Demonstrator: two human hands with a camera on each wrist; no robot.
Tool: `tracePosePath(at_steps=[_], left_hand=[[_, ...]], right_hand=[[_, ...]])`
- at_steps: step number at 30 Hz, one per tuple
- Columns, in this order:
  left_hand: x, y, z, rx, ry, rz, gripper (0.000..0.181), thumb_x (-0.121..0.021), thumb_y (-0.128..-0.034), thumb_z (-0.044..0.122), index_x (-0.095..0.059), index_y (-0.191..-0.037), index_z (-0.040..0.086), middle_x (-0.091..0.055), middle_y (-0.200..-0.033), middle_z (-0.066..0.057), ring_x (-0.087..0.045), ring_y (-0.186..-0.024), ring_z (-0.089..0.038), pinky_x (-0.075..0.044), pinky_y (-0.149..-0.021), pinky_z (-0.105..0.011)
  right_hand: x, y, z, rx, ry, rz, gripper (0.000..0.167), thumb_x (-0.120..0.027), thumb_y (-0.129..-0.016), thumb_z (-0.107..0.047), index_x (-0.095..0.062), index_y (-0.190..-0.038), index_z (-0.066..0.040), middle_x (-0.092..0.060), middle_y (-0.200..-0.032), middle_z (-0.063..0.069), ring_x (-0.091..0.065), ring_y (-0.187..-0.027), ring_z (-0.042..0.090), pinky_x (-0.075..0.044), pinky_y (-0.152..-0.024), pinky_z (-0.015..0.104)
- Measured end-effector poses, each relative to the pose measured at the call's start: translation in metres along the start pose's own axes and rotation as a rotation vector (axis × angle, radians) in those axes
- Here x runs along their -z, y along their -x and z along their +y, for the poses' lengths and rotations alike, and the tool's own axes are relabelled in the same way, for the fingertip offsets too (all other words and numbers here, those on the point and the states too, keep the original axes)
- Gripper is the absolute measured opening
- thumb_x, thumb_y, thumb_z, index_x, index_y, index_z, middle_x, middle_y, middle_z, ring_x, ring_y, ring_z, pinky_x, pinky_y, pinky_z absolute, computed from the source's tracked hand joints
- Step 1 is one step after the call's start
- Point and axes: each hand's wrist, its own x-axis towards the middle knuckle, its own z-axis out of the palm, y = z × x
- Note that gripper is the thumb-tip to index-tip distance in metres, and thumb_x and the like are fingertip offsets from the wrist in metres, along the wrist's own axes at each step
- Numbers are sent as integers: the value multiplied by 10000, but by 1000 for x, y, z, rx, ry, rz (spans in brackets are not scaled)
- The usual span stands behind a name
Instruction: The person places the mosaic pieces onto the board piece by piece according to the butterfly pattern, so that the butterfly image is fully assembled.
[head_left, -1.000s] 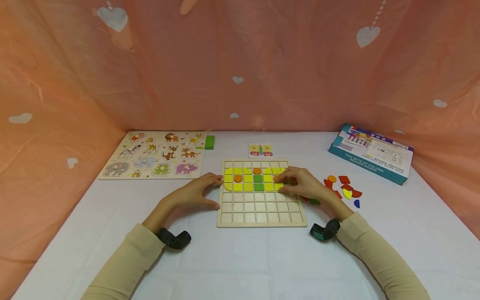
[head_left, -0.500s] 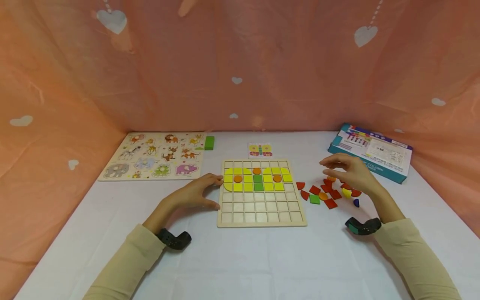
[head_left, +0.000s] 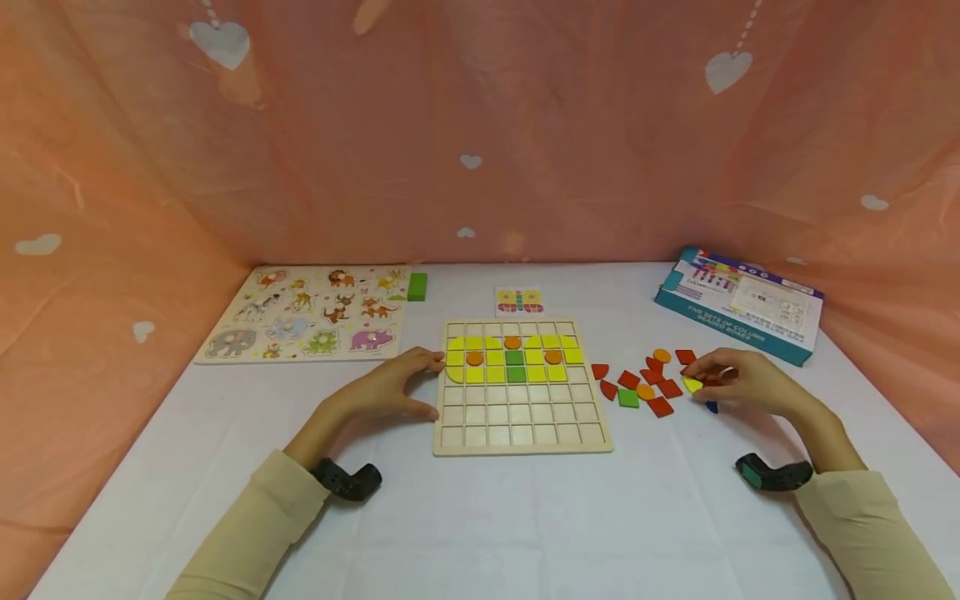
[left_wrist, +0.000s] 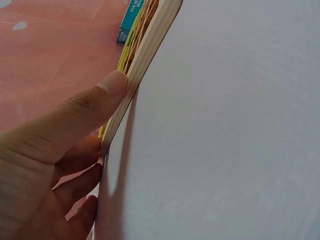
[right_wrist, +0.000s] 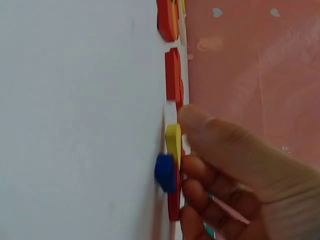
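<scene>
Touching the board (head_left: 521, 414) at its nine o'clock edge, the left hand (head_left: 393, 385) had thumb and fingers spread wide. At three o'clock from it, the right hand (head_left: 750, 383) had its fingers narrow at the yellow piece (head_left: 692, 385); whether they gripped it, I could not tell. Red pieces (head_left: 660, 407) lay between. Farther were the animal puzzle (head_left: 309, 315) at ten o'clock, the card (head_left: 519, 301) at twelve and the box (head_left: 738, 304) at two.

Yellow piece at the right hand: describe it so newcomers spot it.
Start at the gridded wooden board, centre of the head view. Off its right side, loose pieces, mostly red, spread toward the right hand. The yellow piece is at its fingers, the only loose yellow one.
</scene>
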Motion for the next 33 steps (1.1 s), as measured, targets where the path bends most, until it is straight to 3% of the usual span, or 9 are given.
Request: tracePosePath(at_steps=[5,12,25,33], left_hand=[[0,0,-1,-11,0,7,706,-805,-713,282,-515,-1288,-8,-394,-1431,-138,-341,-1322,-290,-253,-1109,-455],[1,-1,-1,-19,6,4,693,-806,-714,272,-520,-1278,-13,-392,-1432,-147,-340,-1322,-298,-252,-1109,-458],[0,-1,-2,-29,-5,12,685,-807,-713,269,-523,-1266,-20,-398,-1423,-158,-350,-1313,-305,-261,-1103,-459],[-1,0,-1,-30,4,14,681,-808,-710,263,-526,-1261,-21,-398,-1424,-157,-346,-1316,-306,-257,-1105,-460]], right_hand=[[-4,-2,0,8,8,0,284,-746,-787,-169,-664,-1037,-59,-620,-905,19,-497,-785,110,-451,-648,167],[-7,-2,4,70,-22,6,293,-700,-814,-61,-636,-1099,-48,-617,-1035,102,-504,-830,90,-482,-669,162],[-5,-1,5,-24,7,-3,259,-692,-842,-159,-663,-1076,-51,-632,-964,61,-492,-817,69,-478,-663,163],[-6,-12,-10,73,-118,50,246,-641,-875,-90,-641,-1115,-36,-624,-1007,3,-530,-844,45,-535,-604,237]])
